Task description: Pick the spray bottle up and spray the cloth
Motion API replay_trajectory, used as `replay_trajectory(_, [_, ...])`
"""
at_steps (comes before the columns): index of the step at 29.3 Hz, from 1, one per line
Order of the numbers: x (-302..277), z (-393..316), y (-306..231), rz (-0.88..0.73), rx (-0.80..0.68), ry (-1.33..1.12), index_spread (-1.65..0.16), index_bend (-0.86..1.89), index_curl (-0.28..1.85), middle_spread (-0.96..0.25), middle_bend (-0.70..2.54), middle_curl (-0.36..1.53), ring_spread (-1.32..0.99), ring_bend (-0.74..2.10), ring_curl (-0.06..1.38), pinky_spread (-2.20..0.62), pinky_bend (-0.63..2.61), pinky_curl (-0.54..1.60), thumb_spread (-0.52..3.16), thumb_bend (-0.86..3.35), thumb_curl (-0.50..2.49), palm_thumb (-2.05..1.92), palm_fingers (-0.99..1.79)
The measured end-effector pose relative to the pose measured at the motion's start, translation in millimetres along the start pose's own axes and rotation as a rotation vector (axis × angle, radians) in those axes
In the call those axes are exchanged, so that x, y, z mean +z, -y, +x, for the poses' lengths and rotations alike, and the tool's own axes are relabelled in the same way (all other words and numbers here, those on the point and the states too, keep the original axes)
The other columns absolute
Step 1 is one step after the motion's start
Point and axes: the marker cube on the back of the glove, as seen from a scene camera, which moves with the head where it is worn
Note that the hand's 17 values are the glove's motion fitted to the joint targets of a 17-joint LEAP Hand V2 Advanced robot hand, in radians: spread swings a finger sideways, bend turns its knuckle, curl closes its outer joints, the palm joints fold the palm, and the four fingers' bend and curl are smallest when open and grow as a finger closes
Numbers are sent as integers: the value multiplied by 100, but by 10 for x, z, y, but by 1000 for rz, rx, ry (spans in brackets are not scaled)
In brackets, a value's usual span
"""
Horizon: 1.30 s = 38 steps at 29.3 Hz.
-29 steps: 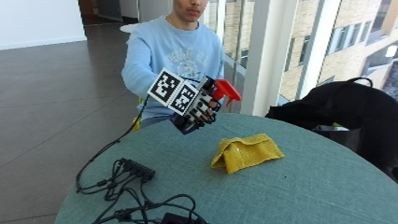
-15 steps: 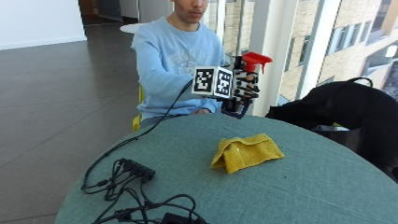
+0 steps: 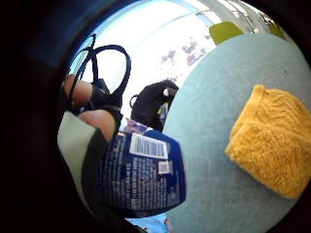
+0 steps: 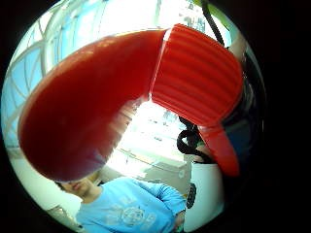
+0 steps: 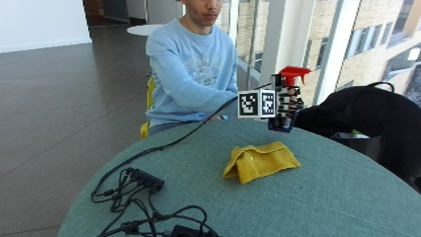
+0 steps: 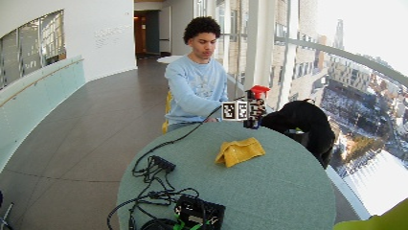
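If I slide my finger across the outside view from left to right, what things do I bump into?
Black cables → yellow cloth → gloved right hand holding the spray bottle up above the table → black bag.

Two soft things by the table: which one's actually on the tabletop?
The folded yellow cloth lies on the round green table; the black bag sits beyond its edge.
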Motion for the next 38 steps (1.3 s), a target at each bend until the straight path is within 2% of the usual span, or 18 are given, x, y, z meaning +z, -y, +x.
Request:
replay_trajectory(11, [317, 198, 100, 10, -19, -4, -25, 12, 38, -11, 32, 50, -8, 46, 40, 5, 30, 37, 65, -3, 70, 97, 110])
replay_trajectory(30, [337, 283, 44, 30, -9, -5, -25, 14, 37, -10, 34, 50, -9, 44, 40, 4, 27, 36, 88, -3, 61, 90, 112])
replay_trajectory(32, [298, 261, 12, 30, -11, 4, -26, 12, 36, -10, 33, 49, -10, 44, 40, 4, 27, 36, 91, -4, 59, 87, 109])
replay_trajectory(35, [190, 189, -64, 40, -25, 9, -29, -2, 31, -11, 31, 49, -10, 44, 41, 5, 32, 39, 94, -4, 56, 84, 87])
replay_trajectory(38, [19, 104, -210, 53, -49, -19, -32, -4, 27, -11, 31, 49, -9, 46, 42, 7, 37, 41, 95, -4, 54, 81, 74])
